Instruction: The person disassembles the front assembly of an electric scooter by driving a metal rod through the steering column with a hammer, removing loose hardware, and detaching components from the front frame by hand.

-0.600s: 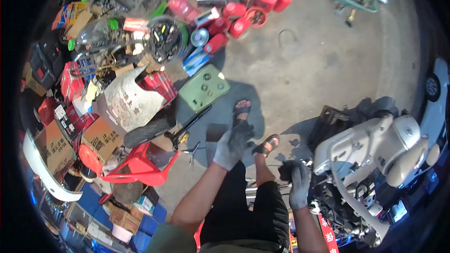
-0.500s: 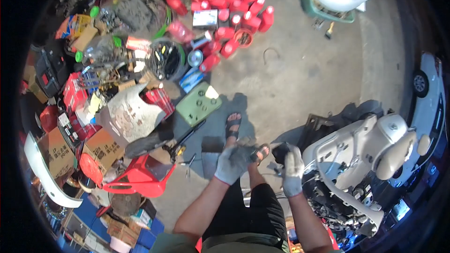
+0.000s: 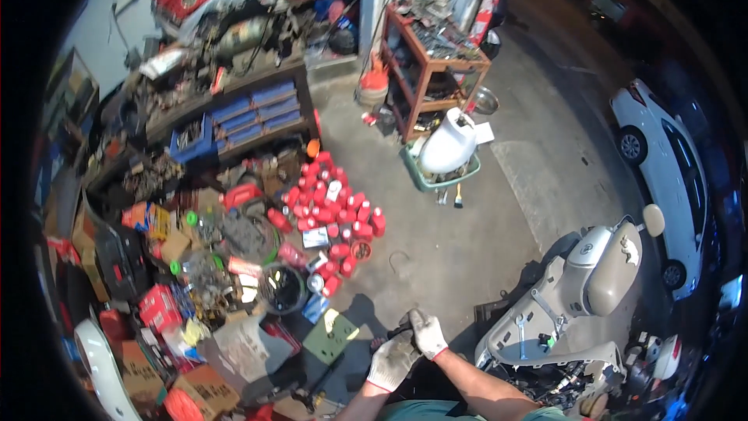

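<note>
Low in the frame, just right of centre: left hand (image 3: 392, 363) and right hand (image 3: 428, 333) in whitish knit work gloves, grubby, with red-trimmed cuffs. Forearms bare above the cuffs. At the bottom edge, a strip of green garment.

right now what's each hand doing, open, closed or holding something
Left hand: gloved, partly curled, meeting the right hand; a grip cannot be told.
Right hand: gloved, fingers closed on a dark tool handle.
</note>
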`<control>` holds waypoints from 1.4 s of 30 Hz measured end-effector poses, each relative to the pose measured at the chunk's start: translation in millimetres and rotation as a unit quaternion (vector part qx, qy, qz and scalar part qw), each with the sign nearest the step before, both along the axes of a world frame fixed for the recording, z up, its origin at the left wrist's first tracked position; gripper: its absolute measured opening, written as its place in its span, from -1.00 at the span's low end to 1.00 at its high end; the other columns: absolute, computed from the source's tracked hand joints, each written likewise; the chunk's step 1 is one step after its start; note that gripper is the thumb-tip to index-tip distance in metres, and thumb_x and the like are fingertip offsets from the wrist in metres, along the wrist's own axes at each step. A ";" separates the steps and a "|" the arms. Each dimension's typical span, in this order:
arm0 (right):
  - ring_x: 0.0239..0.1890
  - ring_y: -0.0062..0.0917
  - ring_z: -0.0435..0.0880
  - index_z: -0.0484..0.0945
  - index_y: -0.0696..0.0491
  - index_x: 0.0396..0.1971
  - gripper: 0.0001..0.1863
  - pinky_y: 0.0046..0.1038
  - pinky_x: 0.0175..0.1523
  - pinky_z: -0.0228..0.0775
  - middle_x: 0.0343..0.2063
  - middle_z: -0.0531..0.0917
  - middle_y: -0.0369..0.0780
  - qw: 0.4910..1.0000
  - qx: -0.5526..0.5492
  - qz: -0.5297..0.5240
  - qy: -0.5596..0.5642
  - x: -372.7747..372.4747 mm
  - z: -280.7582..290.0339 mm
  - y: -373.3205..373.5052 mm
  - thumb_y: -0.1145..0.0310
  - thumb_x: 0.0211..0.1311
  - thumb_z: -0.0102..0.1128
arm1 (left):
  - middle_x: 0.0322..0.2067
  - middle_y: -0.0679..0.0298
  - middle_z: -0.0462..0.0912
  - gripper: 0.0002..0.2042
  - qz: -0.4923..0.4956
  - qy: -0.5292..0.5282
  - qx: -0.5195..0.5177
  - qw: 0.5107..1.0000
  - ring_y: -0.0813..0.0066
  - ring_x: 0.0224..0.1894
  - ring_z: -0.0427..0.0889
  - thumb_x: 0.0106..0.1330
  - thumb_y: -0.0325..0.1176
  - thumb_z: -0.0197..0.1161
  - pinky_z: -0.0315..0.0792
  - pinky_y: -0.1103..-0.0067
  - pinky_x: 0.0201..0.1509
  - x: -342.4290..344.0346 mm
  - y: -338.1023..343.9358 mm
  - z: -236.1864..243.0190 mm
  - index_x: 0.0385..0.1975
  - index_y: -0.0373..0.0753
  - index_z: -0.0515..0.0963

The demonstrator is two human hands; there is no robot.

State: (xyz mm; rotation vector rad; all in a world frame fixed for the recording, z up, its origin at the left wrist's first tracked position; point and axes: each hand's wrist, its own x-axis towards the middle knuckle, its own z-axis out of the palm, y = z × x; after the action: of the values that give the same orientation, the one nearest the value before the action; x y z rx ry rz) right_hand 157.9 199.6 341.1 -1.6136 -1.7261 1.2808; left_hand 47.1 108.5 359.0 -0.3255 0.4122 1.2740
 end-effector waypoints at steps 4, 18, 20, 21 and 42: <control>-0.24 -0.36 0.69 0.61 0.12 -0.30 -0.73 -0.36 -0.12 0.49 -0.35 0.68 -0.13 0.996 0.049 -0.057 0.040 27.1 46.8 36.7 0.30 0.42 -0.06 | 0.05 0.14 0.60 -0.67 -0.065 0.001 0.010 0.998 0.22 0.17 0.50 0.34 -0.20 0.10 0.33 0.28 0.29 -2.8 44.6 11.5 -0.03 -0.26 0.54; 0.05 -0.12 0.55 0.49 0.16 0.08 -0.64 -0.27 0.16 0.39 -0.03 0.58 0.01 0.982 0.120 0.086 0.119 118.9 52.1 245.3 0.37 0.33 0.06 | 0.14 0.15 0.52 -0.60 -0.250 0.113 -0.087 0.958 0.16 0.21 0.46 0.43 -0.18 0.10 0.27 0.14 0.37 70.7 303.3 2.6 0.20 -0.19 0.41; 0.15 -0.03 0.47 0.40 0.16 0.17 -0.51 -0.21 0.25 0.33 0.08 0.51 0.07 0.979 0.136 0.148 0.045 135.8 55.7 294.7 0.28 0.29 0.12 | 0.20 0.15 0.46 -0.56 -0.250 0.108 -0.072 0.960 0.13 0.23 0.43 0.44 -0.14 0.09 0.24 0.09 0.36 85.3 350.8 28.1 0.25 -0.15 0.35; 0.18 -0.01 0.45 0.37 0.16 0.20 -0.47 -0.19 0.28 0.31 0.11 0.49 0.09 0.975 0.141 0.171 0.025 143.1 69.2 312.8 0.26 0.27 0.14 | 0.20 0.15 0.46 -0.56 -0.245 0.111 -0.072 0.961 0.13 0.23 0.43 0.44 -0.14 0.09 0.24 0.09 0.36 87.8 369.7 36.3 0.25 -0.15 0.35; 0.29 -0.08 0.38 0.05 0.16 0.41 -0.08 -0.28 0.34 0.28 0.24 0.36 0.15 0.981 0.068 0.176 -0.032 154.8 82.9 677.5 0.27 0.08 0.32 | 0.00 0.17 0.60 -0.67 -0.272 0.289 -0.053 0.916 0.27 -0.01 0.59 0.49 -0.20 0.04 0.46 0.36 0.12 111.4 770.2 34.3 0.13 -0.23 0.43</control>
State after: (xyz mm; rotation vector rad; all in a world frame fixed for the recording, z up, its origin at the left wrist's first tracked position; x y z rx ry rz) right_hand 312.7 877.1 424.0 -1.3245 -2.1609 1.2402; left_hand 158.5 878.6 393.2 0.0927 1.0050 0.7753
